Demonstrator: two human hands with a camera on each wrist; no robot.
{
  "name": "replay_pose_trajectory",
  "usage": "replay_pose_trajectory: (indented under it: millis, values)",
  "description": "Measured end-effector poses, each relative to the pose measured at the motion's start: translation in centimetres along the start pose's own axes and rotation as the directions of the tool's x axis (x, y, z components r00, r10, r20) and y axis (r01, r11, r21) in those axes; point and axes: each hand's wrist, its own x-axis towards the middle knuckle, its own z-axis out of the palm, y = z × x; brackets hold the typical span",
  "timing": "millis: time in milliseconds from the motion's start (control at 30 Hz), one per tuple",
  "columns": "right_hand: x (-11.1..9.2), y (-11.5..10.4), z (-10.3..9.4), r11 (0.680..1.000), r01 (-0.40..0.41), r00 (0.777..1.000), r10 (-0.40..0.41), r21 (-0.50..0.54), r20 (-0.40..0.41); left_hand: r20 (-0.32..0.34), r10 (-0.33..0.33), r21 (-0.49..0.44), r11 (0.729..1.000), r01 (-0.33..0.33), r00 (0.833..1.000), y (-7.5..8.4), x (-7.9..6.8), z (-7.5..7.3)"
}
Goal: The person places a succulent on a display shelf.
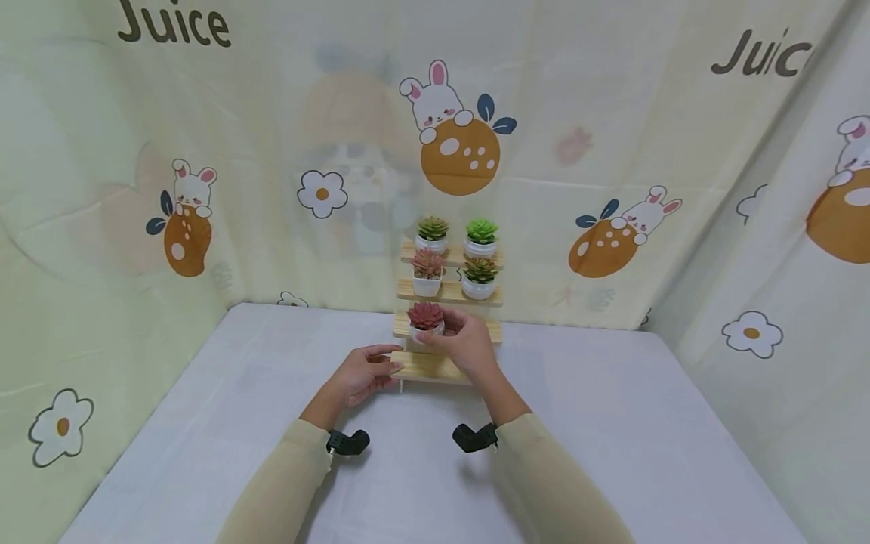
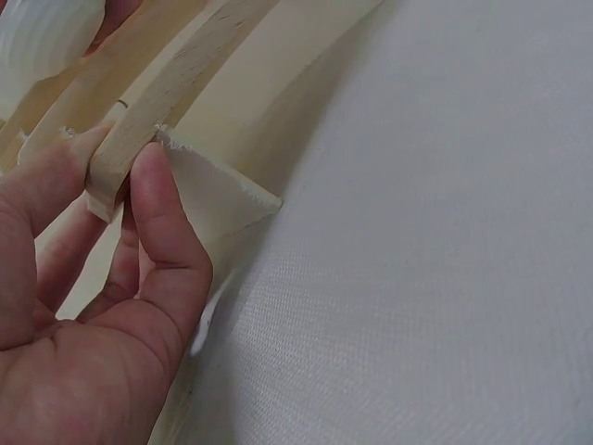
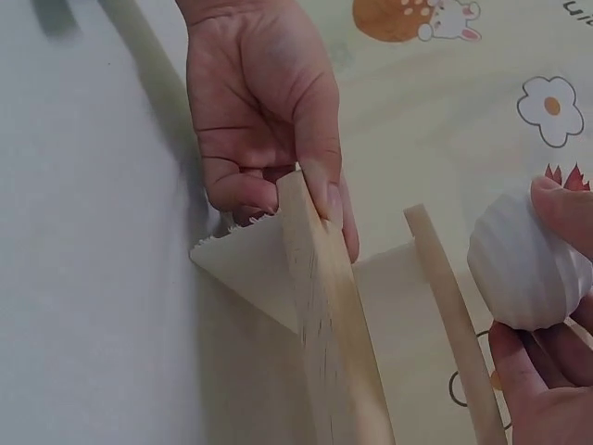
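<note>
A stepped stand with pale wooden shelves [image 1: 435, 366] stands at the back of the table. My left hand [image 1: 365, 374] pinches the left end of its lowest shelf between thumb and fingers, seen close in the left wrist view. My right hand [image 1: 470, 346] grips a small potted red succulent [image 1: 425, 316] at the left of the second shelf from the bottom. In the right wrist view, thumb and fingers hold the sides of its ribbed white pot [image 3: 523, 264]. Whether the pot's base touches the shelf cannot be told.
Higher shelves hold a pink succulent [image 1: 427, 272], a dark green one [image 1: 479, 276], an olive one [image 1: 432, 234] and a bright green one [image 1: 482, 236], all in white pots. A printed curtain [image 1: 272, 113] hangs behind the white-covered table [image 1: 584, 423].
</note>
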Motion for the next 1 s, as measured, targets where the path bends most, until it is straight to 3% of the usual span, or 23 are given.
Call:
replay_pose_trajectory:
  millis: [233,1000]
  values:
    - [0.8,0.0,0.5,0.999,0.016,0.999,-0.019,-0.048,-0.051,-0.003,-0.01,0.006,1.0,0.01,1.0,-0.1,0.2,0.0]
    - [1.9,0.6,1.0,0.991,0.002,0.996,-0.013,-0.131,-0.086,0.001,-0.023,0.002,1.0,0.023,1.0,0.0,0.1,0.0]
